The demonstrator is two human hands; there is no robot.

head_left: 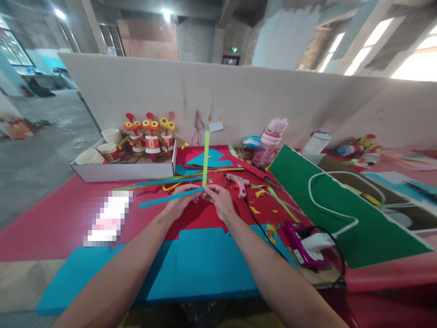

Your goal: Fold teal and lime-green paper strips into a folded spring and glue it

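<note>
My left hand [182, 197] and my right hand [219, 198] meet over the red table covering, fingers pinched together. Between the fingertips is the joint of two paper strips. A green paper strip [206, 157] stands upright from it, and a blue paper strip [164, 199] runs out to the left across the left hand. How the strips are joined is hidden by the fingers. Right of my right hand lies a pink glue gun [239, 184], its black cord trailing toward me. Blue sheets [201, 264] lie below my forearms.
At the back left a white box [126, 171] holds paper cups and several paper-cup figures [152, 136]. A pink bottle [271, 141] stands behind. On the right are a green board [327, 214] and a purple power strip [302, 246] with cables. Yellow scraps [260, 193] litter the table.
</note>
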